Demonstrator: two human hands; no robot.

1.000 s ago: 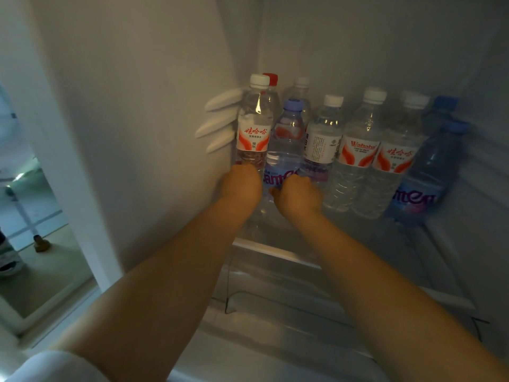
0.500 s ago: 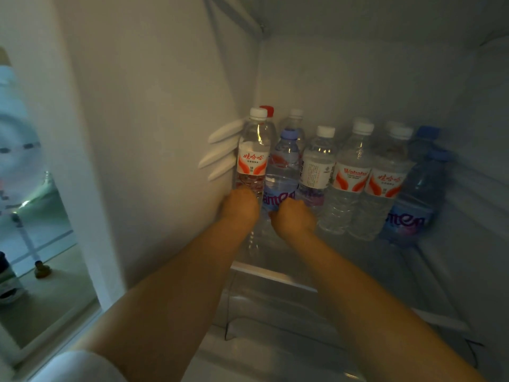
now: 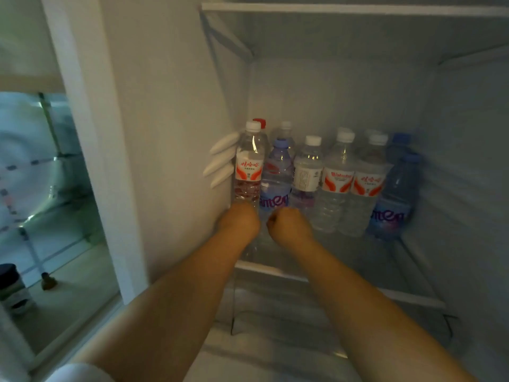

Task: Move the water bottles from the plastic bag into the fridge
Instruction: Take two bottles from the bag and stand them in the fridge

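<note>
Fridge interior [image 3: 170, 111]: white walls, dim light. Glass shelf [image 3: 391, 260] with a white front trim; a second shelf edge [image 3: 352, 9] at 12 o'clock above. Three white rib mouldings [image 3: 220, 161] on the left wall, at 9 o'clock from the bottles.

Water bottles, upright on the shelf in two rows against the back wall: red-label bottle [image 3: 248, 166], white cap, far left; blue-cap bottle [image 3: 276, 175] touching it at 3 o'clock; white-label bottle [image 3: 308, 172]; two more red-label bottles [image 3: 354, 180]; blue bottle [image 3: 394, 199] at far right. Back row mostly hidden; one red cap [image 3: 261, 122] shows.

Left hand [image 3: 240, 220]: fingers curled round the base of the red-label bottle. Right hand [image 3: 289, 226]: fisted low against the blue-cap bottle; whether it grips cannot be told.

Room, 9 o'clock: pale floor [image 3: 71, 282], dark-lidded jar [image 3: 12, 288].
</note>
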